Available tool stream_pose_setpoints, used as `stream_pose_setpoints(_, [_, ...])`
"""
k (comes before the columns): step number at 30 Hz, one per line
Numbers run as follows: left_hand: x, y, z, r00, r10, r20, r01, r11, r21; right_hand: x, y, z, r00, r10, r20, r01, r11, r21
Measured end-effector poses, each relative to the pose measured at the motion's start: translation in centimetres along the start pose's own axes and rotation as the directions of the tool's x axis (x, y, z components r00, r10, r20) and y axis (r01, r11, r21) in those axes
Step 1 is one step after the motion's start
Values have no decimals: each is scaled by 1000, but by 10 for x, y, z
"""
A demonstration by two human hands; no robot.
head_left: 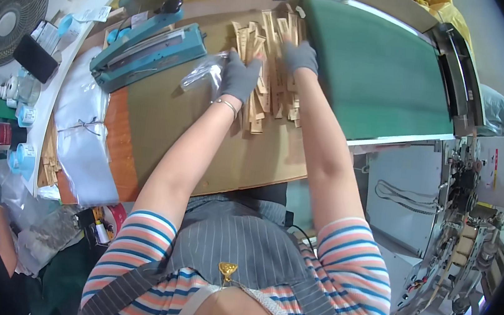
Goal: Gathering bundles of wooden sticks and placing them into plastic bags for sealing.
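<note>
Flat wooden strips with dark markings (264, 86), like small rulers, lie in a loose heap on a brown cardboard sheet (167, 131). My left hand (238, 79), in a grey glove with bare fingertips, rests at the heap's left side; its thumb and fingers are apart against the strips. Beside that hand lies a crumpled clear plastic bag (206, 71), partly hidden by it. At the upper right of the heap, my right hand (300, 58), gloved the same way, has its fingers curled over strip ends. The strips partly hide these fingertips.
A blue bag sealer (148, 56) stands left of the heap. A green conveyor belt (376, 72) borders the right side. Stacked clear bags (83, 137) lie on the left, near a shelf with a fan (11, 18) and phone (35, 59). Another person's arm (3, 237) shows lower left.
</note>
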State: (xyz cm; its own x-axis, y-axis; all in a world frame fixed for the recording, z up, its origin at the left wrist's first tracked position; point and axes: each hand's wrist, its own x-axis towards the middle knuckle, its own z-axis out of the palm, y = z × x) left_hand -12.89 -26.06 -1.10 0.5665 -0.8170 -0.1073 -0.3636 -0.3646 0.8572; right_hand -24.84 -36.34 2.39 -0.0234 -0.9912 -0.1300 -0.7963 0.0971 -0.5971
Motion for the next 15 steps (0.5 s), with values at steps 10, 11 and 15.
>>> stream_pose_setpoints(10, [10,-44,-68,910,-112,399,343,744,-573,-79,-11,53,777,-276,567,-423,438,793])
stream_pose_setpoints(11, [4,-42,-85,850,-44,525,444,598,-668,-94,-20,51,771,-336,541,-414,380,827])
stream_pose_setpoints(15, [-32,-11,-143,915,352,199,-81,642,-763,-143,-54,31,819,-557,140,-19,218,976])
